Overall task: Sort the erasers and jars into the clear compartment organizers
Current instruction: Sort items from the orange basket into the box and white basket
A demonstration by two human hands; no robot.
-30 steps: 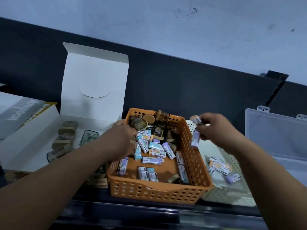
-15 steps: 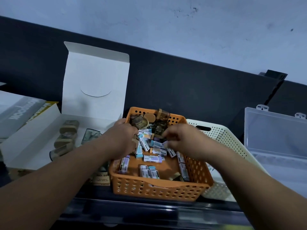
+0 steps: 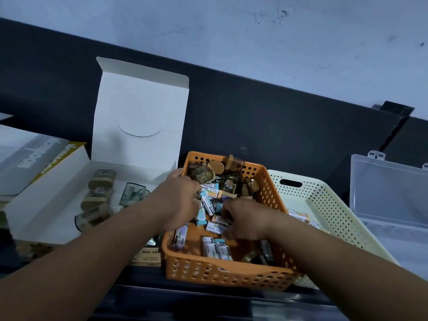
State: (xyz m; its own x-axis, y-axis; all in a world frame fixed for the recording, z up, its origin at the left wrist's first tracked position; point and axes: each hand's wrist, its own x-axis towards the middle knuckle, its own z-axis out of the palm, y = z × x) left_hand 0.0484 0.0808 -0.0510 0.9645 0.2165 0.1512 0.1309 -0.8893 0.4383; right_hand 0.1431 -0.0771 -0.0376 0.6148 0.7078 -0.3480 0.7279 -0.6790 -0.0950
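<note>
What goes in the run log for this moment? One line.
phase: picking erasers | left hand: in orange basket | right hand: in basket, on erasers | cream basket: some erasers | grasp: unclear

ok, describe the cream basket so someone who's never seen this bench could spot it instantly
Start at the orange perforated basket in the middle, where both hands are digging. Directly on its right side, touching it, sits the cream basket. It is the only pale perforated one, has a slot handle in its far wall, holds only a few erasers, and lies between the orange basket and the clear lidded organizer.
</note>
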